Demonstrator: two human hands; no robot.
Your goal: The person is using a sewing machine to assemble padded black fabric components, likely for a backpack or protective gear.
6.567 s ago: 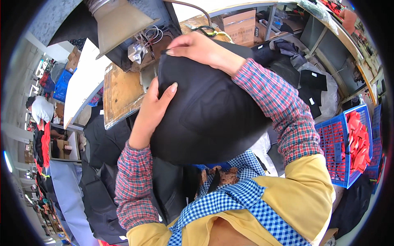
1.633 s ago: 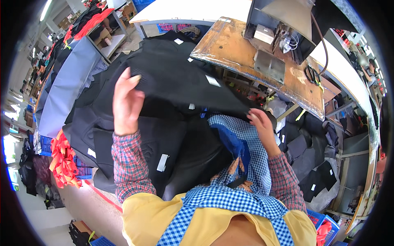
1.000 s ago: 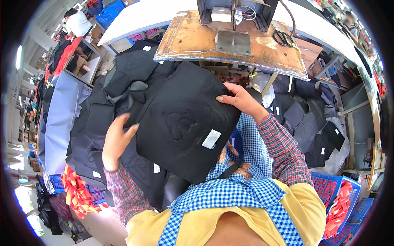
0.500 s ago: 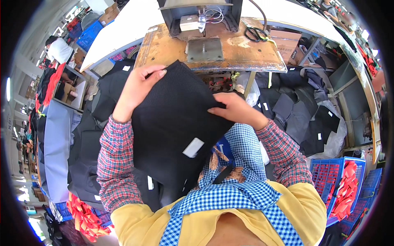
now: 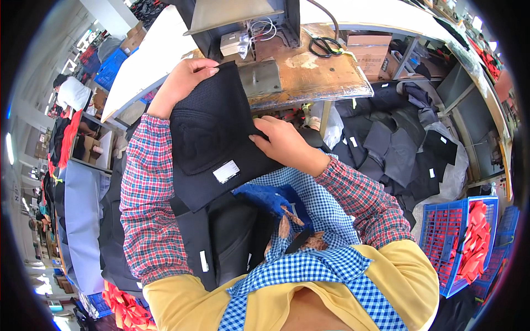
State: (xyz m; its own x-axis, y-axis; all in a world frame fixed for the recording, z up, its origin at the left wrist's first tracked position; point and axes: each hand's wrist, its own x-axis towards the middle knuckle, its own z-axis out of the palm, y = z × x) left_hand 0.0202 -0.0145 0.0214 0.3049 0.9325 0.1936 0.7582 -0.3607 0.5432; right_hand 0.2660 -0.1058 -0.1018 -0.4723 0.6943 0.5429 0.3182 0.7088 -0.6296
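My left hand [image 5: 190,80] grips the top edge of a black padded fabric piece [image 5: 204,138] with fingers pressed together, at the metal plate [image 5: 262,77] on a worn wooden board [image 5: 309,83]. My right hand [image 5: 279,143] pinches the piece's right side. The piece has a ribbed surface, a raised stitched outline and a white label [image 5: 226,171]. Above the board stands a dark machine housing [image 5: 290,30] with a small box [image 5: 232,43] and wires inside. Black scissors [image 5: 326,47] rest on the board. A blue checked apron [image 5: 309,193] shows below the piece.
Dark fabric pieces [image 5: 386,154] lie heaped on both sides. A blue crate [image 5: 439,237] of red strips is at right, more red strips [image 5: 127,309] lower left. White tabletops [image 5: 138,60] flank the board. A person in white [image 5: 74,94] is at far left.
Since half a second ago, both hands have lifted the black piece up and forward to the board's edge. About 1.6 seconds ago my left hand was spread above the fabric; now it grips.
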